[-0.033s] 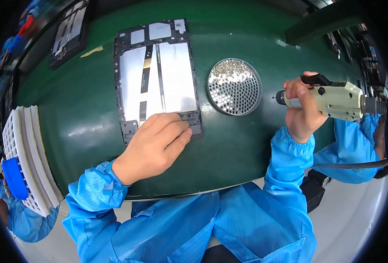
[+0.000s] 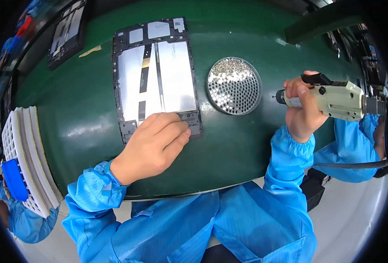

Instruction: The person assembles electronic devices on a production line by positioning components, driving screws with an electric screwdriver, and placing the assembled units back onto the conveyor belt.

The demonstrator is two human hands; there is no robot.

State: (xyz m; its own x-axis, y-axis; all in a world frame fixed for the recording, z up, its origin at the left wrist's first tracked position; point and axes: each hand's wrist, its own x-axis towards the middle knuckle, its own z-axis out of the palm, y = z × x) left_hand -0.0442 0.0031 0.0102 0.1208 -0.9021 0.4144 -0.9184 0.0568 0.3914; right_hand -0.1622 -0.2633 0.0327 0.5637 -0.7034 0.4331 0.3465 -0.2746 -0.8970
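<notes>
An opened tablet [image 2: 174,79] lies on the green tabletop in front of me, its silvery inner plate, black frame and dark flex strips showing. My left hand [image 2: 152,147] grips its near edge, fingers bent and pressed together, thumb hidden beneath. In my right hand [image 2: 305,105] is a pale green electric screwdriver [image 2: 340,100], held level with its bit pointing left. The fingers wrap round its front part, near a black lever on top. Between tablet and screwdriver stands a round clear dish [image 2: 234,87] with a pierced plate and many tiny screws heaped at its far side.
Another opened tablet [image 2: 67,30] lies at the far left, near a yellowish strip [image 2: 90,51]. White slotted trays [image 2: 29,158] with a blue piece stand at the left edge. A dark green bar [image 2: 321,24] crosses the far right. Co-workers' blue sleeves [image 2: 349,151] show at both sides.
The tablet and my left hand on it have shifted very slightly left. My right hand and the screwdriver stay where they were.
</notes>
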